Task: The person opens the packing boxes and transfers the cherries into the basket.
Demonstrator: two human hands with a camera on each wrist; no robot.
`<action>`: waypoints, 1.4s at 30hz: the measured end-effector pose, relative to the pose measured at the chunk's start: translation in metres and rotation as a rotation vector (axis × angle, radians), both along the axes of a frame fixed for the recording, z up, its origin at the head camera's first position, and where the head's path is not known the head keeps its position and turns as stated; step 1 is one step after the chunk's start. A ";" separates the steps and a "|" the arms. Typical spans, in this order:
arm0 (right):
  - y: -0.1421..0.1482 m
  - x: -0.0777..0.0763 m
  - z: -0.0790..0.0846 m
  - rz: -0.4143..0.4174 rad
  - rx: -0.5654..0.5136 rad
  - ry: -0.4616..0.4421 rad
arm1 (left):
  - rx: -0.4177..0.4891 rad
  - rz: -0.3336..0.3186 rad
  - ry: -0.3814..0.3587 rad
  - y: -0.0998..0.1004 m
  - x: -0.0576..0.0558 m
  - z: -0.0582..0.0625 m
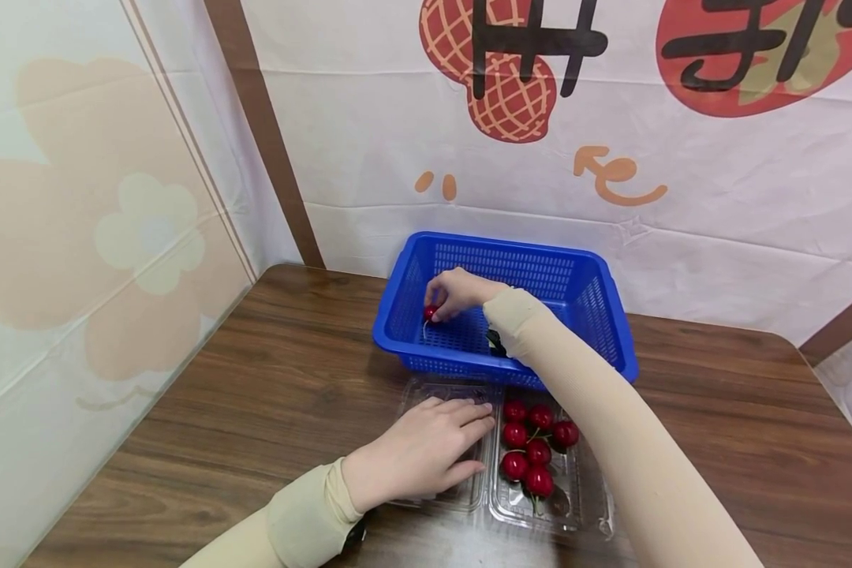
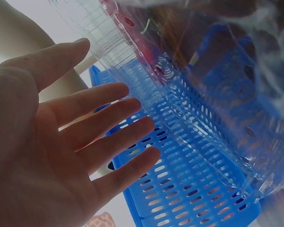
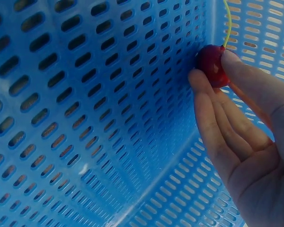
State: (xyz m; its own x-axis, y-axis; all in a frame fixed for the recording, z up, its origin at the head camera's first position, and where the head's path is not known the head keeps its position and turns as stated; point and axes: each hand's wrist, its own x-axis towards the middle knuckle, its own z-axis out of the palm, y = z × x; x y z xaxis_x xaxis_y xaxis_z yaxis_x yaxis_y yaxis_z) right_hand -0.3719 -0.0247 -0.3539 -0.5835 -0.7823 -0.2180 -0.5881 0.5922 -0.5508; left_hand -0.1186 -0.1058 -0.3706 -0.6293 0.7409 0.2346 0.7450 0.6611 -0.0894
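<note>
Inside the blue plastic basket (image 1: 390, 315), at its left side, my right hand (image 1: 461, 289) pinches a red cherry (image 1: 431, 313) between thumb and fingers. The right wrist view shows that cherry (image 3: 211, 65) with its green stem (image 3: 228, 21) pointing up, close to the basket's perforated surface (image 3: 85, 109). My left hand (image 1: 426, 450) lies palm down with straight fingers over the left half of a clear plastic clamshell box (image 1: 493, 505). In the left wrist view its fingers (image 2: 118, 123) are spread near the clear plastic. Several red cherries (image 1: 538, 451) with stems sit in the box's right half.
The basket stands at the back of the brown wooden table (image 1: 291, 347), against a printed cloth backdrop (image 1: 369, 102). The open box lies directly in front of the basket. My right forearm (image 1: 625, 426) crosses over the basket's front rim and the box's right edge.
</note>
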 end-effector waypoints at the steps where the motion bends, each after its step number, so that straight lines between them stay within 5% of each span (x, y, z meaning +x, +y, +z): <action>1: 0.000 0.000 0.000 -0.001 0.000 0.003 | -0.001 0.000 0.001 0.000 0.000 0.000; 34: -0.006 0.002 0.003 -0.019 0.042 0.096 | 0.002 0.001 -0.012 0.000 -0.001 0.002; 42: -0.002 0.003 0.007 -0.016 0.106 0.176 | -0.002 0.005 -0.019 0.001 -0.001 0.002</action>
State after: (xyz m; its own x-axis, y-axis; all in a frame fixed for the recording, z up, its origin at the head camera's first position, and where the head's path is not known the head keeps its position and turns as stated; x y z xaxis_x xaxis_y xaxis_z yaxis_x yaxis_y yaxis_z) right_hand -0.3692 -0.0268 -0.3465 -0.6323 -0.7504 -0.1924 -0.6595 0.6517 -0.3745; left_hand -0.1191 -0.1048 -0.3684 -0.6372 0.7382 0.2213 0.7433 0.6645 -0.0766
